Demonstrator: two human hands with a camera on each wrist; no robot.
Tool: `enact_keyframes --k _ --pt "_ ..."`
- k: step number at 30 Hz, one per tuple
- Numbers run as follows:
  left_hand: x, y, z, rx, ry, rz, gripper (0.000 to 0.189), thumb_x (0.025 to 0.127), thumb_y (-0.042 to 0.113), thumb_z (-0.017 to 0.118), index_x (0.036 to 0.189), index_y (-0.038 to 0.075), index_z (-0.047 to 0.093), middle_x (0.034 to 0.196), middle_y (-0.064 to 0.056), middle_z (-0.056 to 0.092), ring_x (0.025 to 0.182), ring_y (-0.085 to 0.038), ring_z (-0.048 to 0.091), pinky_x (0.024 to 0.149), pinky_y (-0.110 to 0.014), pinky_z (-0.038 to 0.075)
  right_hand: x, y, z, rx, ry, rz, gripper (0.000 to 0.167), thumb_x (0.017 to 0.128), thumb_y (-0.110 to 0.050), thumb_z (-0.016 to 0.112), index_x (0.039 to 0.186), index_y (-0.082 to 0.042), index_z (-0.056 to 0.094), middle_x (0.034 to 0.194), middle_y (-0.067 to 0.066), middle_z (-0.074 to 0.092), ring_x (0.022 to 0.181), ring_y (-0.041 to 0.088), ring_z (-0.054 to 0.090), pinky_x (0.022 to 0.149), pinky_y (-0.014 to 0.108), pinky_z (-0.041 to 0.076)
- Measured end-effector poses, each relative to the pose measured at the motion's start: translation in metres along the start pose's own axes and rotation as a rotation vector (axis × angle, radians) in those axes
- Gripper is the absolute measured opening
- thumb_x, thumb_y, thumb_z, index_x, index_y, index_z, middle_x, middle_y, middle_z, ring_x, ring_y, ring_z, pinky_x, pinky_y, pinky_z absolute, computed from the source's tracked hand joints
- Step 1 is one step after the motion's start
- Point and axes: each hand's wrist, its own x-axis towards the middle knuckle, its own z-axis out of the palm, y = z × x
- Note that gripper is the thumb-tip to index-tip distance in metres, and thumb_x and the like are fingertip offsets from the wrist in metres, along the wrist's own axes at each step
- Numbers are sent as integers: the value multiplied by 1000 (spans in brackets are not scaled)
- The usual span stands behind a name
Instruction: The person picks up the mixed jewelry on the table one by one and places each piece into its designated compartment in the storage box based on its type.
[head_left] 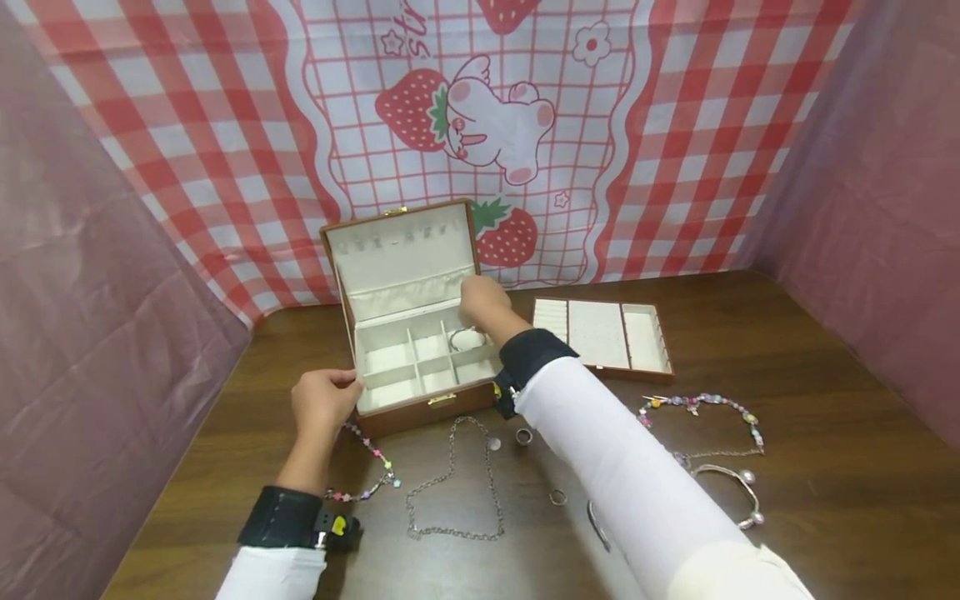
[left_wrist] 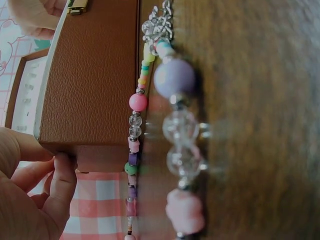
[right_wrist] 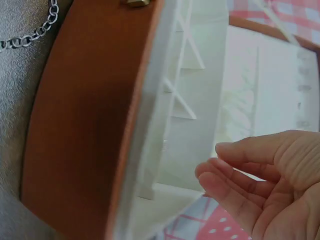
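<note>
An open brown jewelry box with white compartments stands at the middle, its lid raised against the cloth. My left hand pinches the left rim near the front corner; the left wrist view shows fingers against the leather there. Over the back right compartment is my right hand. In the right wrist view its fingers are loosely bent, thumb and fingertips apart, with nothing seen between them. A thin silver bangle lies in the compartment just below. One beaded necklace lies beside my left wrist.
A silver chain and two rings lie in front of the box. To the right are a divided tray, a beaded strand, and a bangle with pearls. A checked cloth hangs behind.
</note>
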Motion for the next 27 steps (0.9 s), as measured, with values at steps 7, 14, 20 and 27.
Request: enact_keyframes --k 7,14,20,27 --pt "0 -1 0 2 -4 6 23 83 19 72 99 3 77 104 -20 70 107 -43 59 89 -51 44 -14 -1 -15 -15 11 -80 16 81 5 55 89 -4 64 92 11 65 52 16 59 45 24 49" --pt "-1 0 3 1 -11 11 24 83 19 72 99 2 76 104 -20 70 106 -43 60 88 -51 45 -31 15 -22 -5 49 -162 23 77 9 54 64 -11 52 59 0 50 48 13 43 41 22 37" --pt "-1 3 3 -4 -12 18 25 83 18 72 100 1 76 103 -20 70 106 -43 60 89 -51 44 -49 33 -28 -35 133 -276 37 71 8 54 49 -15 37 49 -4 31 47 11 24 41 21 24" --pt "-2 0 -4 -16 -27 31 26 82 18 73 99 -2 75 89 -16 73 88 -34 66 78 -44 47 -67 50 -28 -75 182 -389 35 69 9 53 48 -15 40 49 -5 30 49 10 23 45 22 24"
